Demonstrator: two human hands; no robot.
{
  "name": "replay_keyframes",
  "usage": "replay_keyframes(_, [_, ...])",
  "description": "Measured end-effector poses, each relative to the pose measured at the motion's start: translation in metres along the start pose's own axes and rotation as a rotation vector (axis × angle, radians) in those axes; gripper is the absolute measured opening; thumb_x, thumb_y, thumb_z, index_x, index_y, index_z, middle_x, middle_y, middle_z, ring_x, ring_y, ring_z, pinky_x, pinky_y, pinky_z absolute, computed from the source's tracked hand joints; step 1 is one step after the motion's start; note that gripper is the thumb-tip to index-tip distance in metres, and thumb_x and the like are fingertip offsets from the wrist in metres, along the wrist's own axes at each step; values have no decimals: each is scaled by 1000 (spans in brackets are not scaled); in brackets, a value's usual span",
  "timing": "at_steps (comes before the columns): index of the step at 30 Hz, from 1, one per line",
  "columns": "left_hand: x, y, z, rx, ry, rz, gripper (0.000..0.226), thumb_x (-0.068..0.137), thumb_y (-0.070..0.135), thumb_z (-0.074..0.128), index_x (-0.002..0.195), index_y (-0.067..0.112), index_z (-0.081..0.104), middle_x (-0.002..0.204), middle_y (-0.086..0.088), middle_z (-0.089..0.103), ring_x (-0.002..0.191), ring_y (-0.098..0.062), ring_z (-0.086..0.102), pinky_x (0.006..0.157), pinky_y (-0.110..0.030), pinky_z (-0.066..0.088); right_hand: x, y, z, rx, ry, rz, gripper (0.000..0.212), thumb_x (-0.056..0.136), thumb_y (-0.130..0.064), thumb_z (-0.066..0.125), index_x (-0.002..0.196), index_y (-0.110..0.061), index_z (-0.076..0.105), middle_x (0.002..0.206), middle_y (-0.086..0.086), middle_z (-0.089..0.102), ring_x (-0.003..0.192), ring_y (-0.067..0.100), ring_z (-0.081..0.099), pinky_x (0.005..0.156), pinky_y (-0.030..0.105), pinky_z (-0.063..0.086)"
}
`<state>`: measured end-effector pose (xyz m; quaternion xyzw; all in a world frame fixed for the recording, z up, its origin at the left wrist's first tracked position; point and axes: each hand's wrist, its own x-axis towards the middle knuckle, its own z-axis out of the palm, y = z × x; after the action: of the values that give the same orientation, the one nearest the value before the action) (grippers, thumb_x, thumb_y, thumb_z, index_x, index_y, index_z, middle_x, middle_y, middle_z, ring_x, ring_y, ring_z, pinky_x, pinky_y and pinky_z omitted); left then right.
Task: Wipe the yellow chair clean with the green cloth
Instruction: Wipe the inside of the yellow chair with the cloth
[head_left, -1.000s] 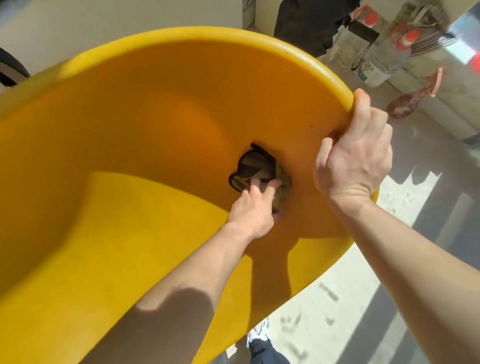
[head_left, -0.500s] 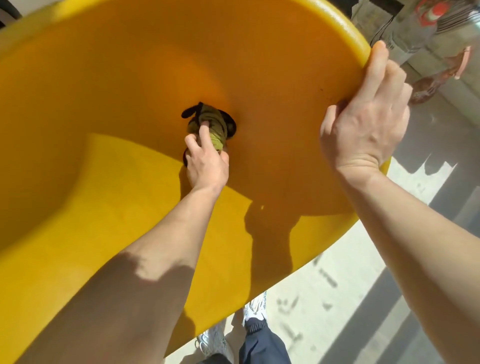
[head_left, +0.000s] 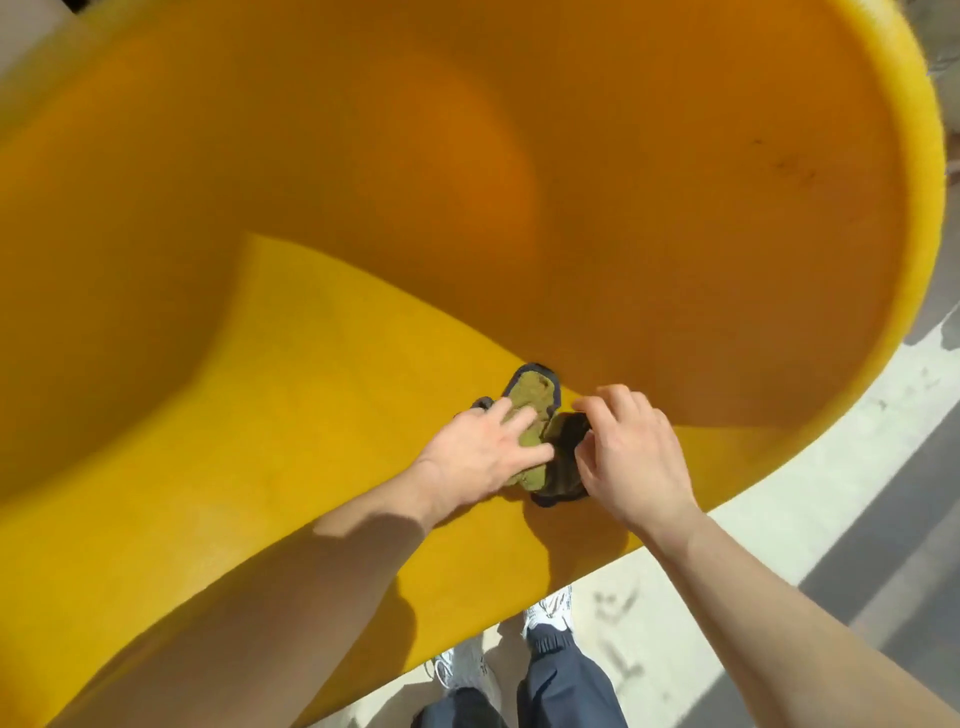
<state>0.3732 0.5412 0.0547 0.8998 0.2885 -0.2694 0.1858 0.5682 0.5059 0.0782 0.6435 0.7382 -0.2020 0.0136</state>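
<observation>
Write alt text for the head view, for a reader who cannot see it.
Both hands are on a green cloth on the sunlit seat of a yellow chair: the left hand presses it flat, the right hand pinches its dark edge. Below, white shoes and dark trousers stand on pale floor.

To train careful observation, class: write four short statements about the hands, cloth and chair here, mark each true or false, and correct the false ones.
1. The left hand and right hand both touch the green cloth. True.
2. Dark marks show on the inner wall of the yellow chair. True.
3. The right hand grips the chair's rim. False: its fingers pinch the cloth.
4. The cloth lies on the floor. False: it lies on the chair's seat.
</observation>
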Motion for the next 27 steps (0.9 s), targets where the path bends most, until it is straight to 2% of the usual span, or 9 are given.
replay_keyframes(2, [-3, -28, -2, 17, 43, -232, 50, 95, 8, 54, 133, 35, 35, 132, -14, 40, 113, -35, 44, 63, -36, 45, -4, -12, 24, -53, -159, -65, 37, 80, -26, 60, 116, -16, 62, 110, 10, 57, 96, 36, 57, 74, 43, 47])
replay_keyframes(4, [-7, -65, -9, 31, 136, -427, 53, 90, 3, 58, 130, 34, 38, 127, -13, 41, 107, -34, 45, 55, -34, 41, -4, -25, 36, -105, -241, -76, 42, 78, -32, 70, 118, -18, 62, 113, 9, 58, 100, 34, 57, 81, 44, 46])
replay_keyframes(7, [-17, -128, -34, 112, 311, -608, 62, 79, -5, 64, 128, 28, 43, 122, -14, 46, 99, -35, 49, 52, -34, 43, 9, -41, 37, -92, -220, -46, 48, 80, -35, 70, 125, -19, 60, 118, 8, 60, 105, 33, 56, 86, 45, 45])
replay_keyframes(11, [-26, -173, -79, 241, 725, -738, 58, 73, -6, 64, 122, 23, 53, 118, -15, 58, 93, -36, 56, 59, -36, 45, 36, -49, 29, -64, -192, -51, 45, 84, -34, 64, 126, -19, 59, 121, 9, 58, 109, 33, 54, 85, 44, 46])
replay_keyframes(14, [-18, -172, -96, 99, 919, -864, 71, 64, -3, 64, 129, 23, 49, 127, -16, 55, 103, -36, 55, 61, -36, 50, 57, -47, 20, -43, -130, -4, 45, 85, -34, 64, 127, -18, 58, 123, 10, 57, 110, 34, 54, 87, 44, 46])
replay_keyframes(18, [20, -133, -74, -41, 693, -826, 82, 63, 9, 83, 135, 24, 45, 131, -18, 47, 115, -38, 50, 62, -40, 55, 66, -38, 17, -18, -102, 45, 46, 83, -33, 66, 126, -18, 58, 123, 10, 56, 110, 34, 53, 87, 44, 47])
replay_keyframes(20, [41, -103, -54, -189, 563, -785, 82, 70, 15, 83, 140, 27, 41, 135, -16, 44, 122, -38, 45, 73, -43, 54, 58, -32, 18, -14, -90, 53, 43, 82, -31, 63, 123, -17, 60, 120, 11, 57, 107, 35, 55, 84, 44, 47])
replay_keyframes(23, [55, -61, -36, -338, 511, -792, 79, 75, 24, 83, 141, 30, 39, 138, -12, 42, 128, -35, 42, 89, -43, 51, 34, -23, 19, 8, -68, 82, 39, 79, -29, 57, 115, -17, 62, 113, 9, 58, 100, 34, 56, 78, 43, 47])
replay_keyframes(27, [55, -21, -30, -519, 368, -746, 72, 82, 28, 78, 140, 37, 35, 140, -9, 35, 126, -34, 40, 82, -41, 51, -6, -1, 10, -6, -78, 153, 39, 79, -32, 43, 107, -16, 64, 109, 8, 60, 96, 32, 57, 75, 41, 47])
